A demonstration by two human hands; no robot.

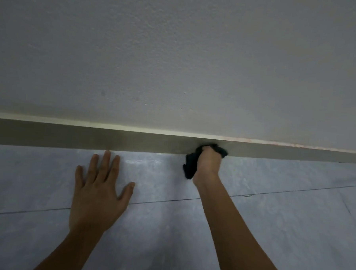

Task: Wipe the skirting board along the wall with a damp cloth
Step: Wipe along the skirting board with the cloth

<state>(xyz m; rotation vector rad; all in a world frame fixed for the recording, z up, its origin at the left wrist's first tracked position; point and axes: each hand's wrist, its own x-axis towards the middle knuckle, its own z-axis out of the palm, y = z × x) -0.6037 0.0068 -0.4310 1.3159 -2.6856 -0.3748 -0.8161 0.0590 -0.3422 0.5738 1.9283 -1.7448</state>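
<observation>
Head view: my right hand (209, 161) fingers clamp a dark crumpled cloth (192, 164) against the grey skirting board (90, 136); left hand (100, 190) fingers splayed flat on the floor (271, 222).

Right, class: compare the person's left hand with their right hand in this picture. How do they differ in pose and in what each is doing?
The left hand lies flat and open, fingers spread, palm down on the pale grey tiled floor; the right hand is closed in a fist. The left hand holds nothing; the right hand grips the dark crumpled cloth against the grey-brown skirting board. The left hand stops short of the skirting board. Both are bare.
</observation>
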